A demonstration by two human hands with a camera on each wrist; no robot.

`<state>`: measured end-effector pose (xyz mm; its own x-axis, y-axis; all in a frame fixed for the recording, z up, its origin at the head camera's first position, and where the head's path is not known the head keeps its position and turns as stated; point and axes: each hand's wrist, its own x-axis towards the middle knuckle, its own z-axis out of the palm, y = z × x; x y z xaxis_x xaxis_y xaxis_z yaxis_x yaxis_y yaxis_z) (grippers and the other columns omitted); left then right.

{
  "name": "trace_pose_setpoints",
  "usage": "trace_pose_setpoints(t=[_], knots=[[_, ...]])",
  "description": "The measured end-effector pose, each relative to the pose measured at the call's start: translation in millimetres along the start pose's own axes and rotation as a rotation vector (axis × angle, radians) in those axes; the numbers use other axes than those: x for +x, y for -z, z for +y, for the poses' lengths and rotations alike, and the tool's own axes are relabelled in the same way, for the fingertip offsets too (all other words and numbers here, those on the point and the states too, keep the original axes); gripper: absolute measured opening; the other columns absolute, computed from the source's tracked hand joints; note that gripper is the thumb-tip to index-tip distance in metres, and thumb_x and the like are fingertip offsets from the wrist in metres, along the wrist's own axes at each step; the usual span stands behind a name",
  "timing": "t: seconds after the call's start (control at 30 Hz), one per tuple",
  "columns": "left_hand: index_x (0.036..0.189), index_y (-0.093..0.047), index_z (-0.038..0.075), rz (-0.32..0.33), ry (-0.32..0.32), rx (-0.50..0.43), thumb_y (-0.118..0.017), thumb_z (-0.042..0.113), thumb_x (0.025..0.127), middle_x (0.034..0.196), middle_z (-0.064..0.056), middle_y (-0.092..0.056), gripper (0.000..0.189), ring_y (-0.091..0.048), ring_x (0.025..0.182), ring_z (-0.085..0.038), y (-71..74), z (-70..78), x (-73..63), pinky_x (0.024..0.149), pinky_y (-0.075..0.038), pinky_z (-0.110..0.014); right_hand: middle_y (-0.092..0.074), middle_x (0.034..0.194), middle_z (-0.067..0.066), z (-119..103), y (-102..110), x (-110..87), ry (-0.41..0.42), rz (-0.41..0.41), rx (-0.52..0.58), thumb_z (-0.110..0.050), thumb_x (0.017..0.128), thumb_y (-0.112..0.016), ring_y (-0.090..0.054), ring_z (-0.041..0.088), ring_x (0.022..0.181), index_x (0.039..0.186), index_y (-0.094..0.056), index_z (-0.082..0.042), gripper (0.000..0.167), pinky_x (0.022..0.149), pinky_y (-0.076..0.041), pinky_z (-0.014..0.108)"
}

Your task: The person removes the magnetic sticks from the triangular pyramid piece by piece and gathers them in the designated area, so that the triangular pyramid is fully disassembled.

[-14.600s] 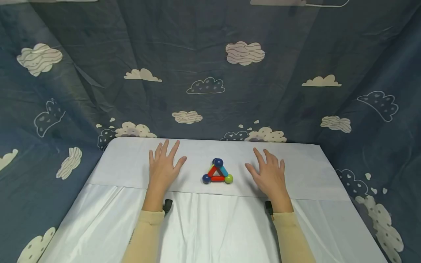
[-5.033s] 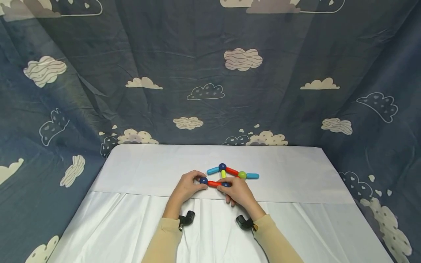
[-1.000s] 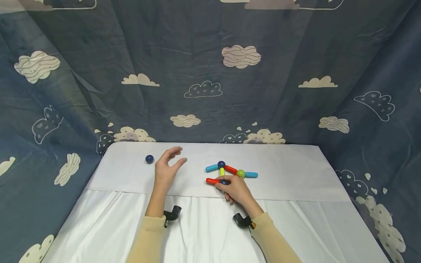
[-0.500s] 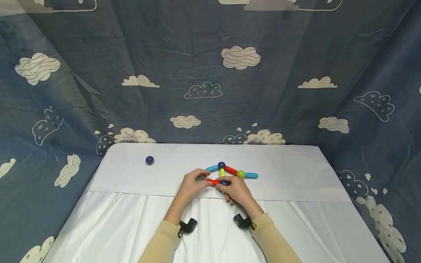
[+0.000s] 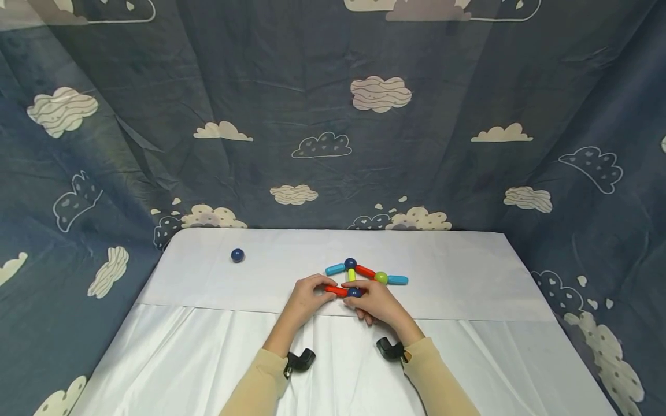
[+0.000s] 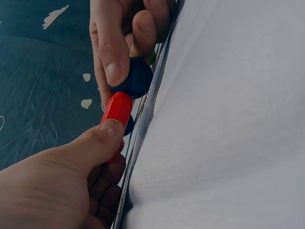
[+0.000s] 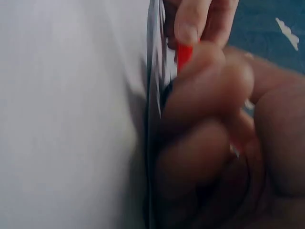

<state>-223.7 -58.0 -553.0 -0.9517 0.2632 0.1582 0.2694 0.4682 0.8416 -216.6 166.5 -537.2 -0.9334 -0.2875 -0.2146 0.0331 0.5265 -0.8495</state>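
My left hand (image 5: 307, 300) pinches the free end of a red magnetic rod (image 5: 337, 290) between thumb and fingers. At the rod's other end is a dark blue ball (image 5: 354, 293), which my right hand (image 5: 382, 301) pinches. In the left wrist view, the red rod (image 6: 118, 107) meets the blue ball (image 6: 138, 78). Just behind, a yellow-green rod (image 5: 351, 274) runs from a second blue ball (image 5: 350, 263) toward the held one; its near end is hidden. A light blue rod (image 5: 335, 269) and a red rod (image 5: 365, 271) also touch that second ball.
The rear red rod leads to a green ball (image 5: 381, 278), with another light blue rod (image 5: 398, 280) beyond it. A loose blue ball (image 5: 237, 255) lies at the table's left. Cloud-patterned dark cloth (image 5: 322, 75) surrounds the white table (image 5: 458, 277).
The compact triangle seen first was spread out. My left hand parted a blue ball from the red rod, left it at far left, then returned and took the rod. My right hand kept its hold.
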Motion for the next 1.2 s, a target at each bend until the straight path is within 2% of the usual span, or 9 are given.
trace_pose_setpoints(t=[0.23, 0.53, 0.77, 0.97, 1.1, 1.2], knots=[[0.112, -0.08, 0.019, -0.004, 0.028, -0.004, -0.083, 0.019, 0.093, 0.113, 0.001, -0.079, 0.019, -0.071, 0.11, -0.02, -1.6, -0.7, 0.4, 0.103, -0.056, -0.045, -0.066, 0.066, 0.002, 6.5, 12.1, 0.2, -0.002, -0.081, 0.058, -0.02, 0.099, -0.075, -0.055, 0.013, 0.043, 0.139, -0.066, -0.016, 0.042, 0.046, -0.046, 0.023], [0.11, -0.081, 0.019, -0.02, 0.044, -0.012, -0.083, 0.021, 0.093, 0.113, 0.0, -0.079, 0.017, -0.071, 0.11, -0.02, -0.9, -0.3, -1.5, 0.102, -0.055, -0.045, -0.073, 0.073, 0.006, 6.8, 9.3, 0.5, -0.03, -0.049, 0.126, -0.014, 0.099, -0.073, -0.059, 0.014, 0.044, 0.138, -0.065, -0.013, 0.04, 0.044, -0.047, 0.023], [0.109, -0.081, 0.025, -0.042, 0.062, -0.078, -0.084, 0.03, 0.092, 0.109, 0.006, -0.08, 0.018, -0.072, 0.106, -0.014, 1.0, 0.0, -2.2, 0.102, -0.054, -0.043, -0.072, 0.073, 0.006, 7.3, 9.4, 1.2, -0.024, -0.021, 0.127, -0.011, 0.1, -0.069, -0.058, 0.014, 0.044, 0.139, -0.064, -0.013, 0.04, 0.043, -0.047, 0.024], [0.107, -0.082, 0.028, 0.011, 0.076, -0.112, -0.086, 0.033, 0.089, 0.108, 0.008, -0.079, 0.019, -0.072, 0.104, -0.014, 7.0, 1.8, -2.3, 0.103, -0.054, -0.045, -0.072, 0.071, 0.006, 9.1, 7.2, 1.9, -0.026, -0.024, 0.127, -0.012, 0.1, -0.07, -0.058, 0.015, 0.044, 0.138, -0.065, -0.013, 0.039, 0.043, -0.047, 0.024], [0.107, -0.083, 0.023, 0.089, 0.029, -0.098, -0.087, 0.028, 0.089, 0.108, 0.009, -0.077, 0.02, -0.071, 0.105, -0.015, 22.2, 3.9, 3.5, 0.1, -0.055, -0.044, -0.072, 0.071, 0.006, 8.7, 6.6, 3.0, -0.037, -0.02, 0.119, -0.014, 0.099, -0.072, -0.058, 0.015, 0.044, 0.137, -0.065, -0.015, 0.038, 0.043, -0.047, 0.024], [0.11, -0.083, 0.017, 0.151, 0.015, -0.086, -0.086, 0.025, 0.09, 0.108, 0.006, -0.078, 0.023, -0.069, 0.109, -0.019, 38.2, 7.0, 11.6, 0.101, -0.054, -0.049, -0.072, 0.072, 0.005, 8.2, 6.3, 4.2, -0.044, -0.014, 0.115, -0.015, 0.099, -0.072, -0.058, 0.015, 0.044, 0.137, -0.066, -0.016, 0.038, 0.043, -0.046, 0.023]])
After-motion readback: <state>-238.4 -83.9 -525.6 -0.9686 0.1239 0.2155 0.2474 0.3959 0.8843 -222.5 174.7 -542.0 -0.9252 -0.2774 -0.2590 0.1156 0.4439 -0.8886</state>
